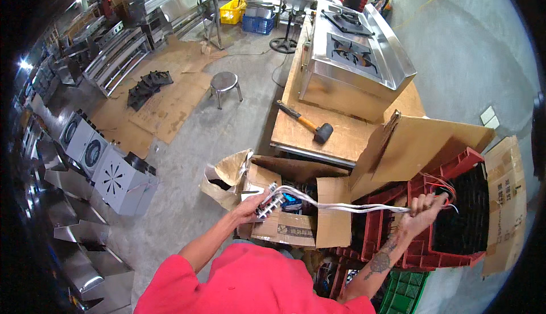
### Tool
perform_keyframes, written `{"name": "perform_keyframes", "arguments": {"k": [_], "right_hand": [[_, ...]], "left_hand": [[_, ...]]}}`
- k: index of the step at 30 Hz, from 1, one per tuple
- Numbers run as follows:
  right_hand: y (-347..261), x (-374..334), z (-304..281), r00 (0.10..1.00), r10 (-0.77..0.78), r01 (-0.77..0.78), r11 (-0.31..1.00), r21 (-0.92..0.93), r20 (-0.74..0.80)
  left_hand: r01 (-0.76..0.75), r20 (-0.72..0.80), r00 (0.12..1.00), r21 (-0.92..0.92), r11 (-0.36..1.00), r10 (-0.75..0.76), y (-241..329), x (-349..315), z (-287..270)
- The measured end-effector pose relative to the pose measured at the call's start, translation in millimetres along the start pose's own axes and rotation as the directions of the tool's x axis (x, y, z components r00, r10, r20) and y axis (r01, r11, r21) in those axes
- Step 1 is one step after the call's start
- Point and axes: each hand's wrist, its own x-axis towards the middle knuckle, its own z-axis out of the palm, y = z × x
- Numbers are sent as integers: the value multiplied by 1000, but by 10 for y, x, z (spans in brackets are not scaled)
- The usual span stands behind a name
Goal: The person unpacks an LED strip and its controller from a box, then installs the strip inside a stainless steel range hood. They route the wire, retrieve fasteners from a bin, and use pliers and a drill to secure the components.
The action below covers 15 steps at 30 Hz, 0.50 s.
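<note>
My left hand [250, 207] grips a small metal part with several pins [269, 203], held over an open cardboard box [296, 223]. A bundle of white wires [341, 206] runs from that part across to my right hand [422, 207], which is closed around the wires' far end. Thin red wires [443, 188] loop above my right hand. This hand hovers over a stack of red plastic crates [449, 211]. My red sleeve fills the lower middle of the view.
A wooden bench [341, 137] carries a rubber mallet [310, 125] and a stainless gas stove [355, 58]. A round metal stool [223, 82] stands on the concrete floor among flattened cardboard. Grey metal housings [116, 180] sit at left. A green crate [404, 294] lies below. People work far back.
</note>
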Motion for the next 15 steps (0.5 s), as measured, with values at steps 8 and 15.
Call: {"name": "perform_keyframes", "arguments": {"k": [8, 15], "right_hand": [[377, -768, -957, 910, -37, -40, 984, -176, -413], [325, -1601, -1233, 243, 966, -811, 153, -565, -88]], "left_hand": [[-802, -278, 548, 95, 590, 789, 916, 368, 656], [-942, 94, 316, 150, 300, 944, 1579, -16, 1896]]}}
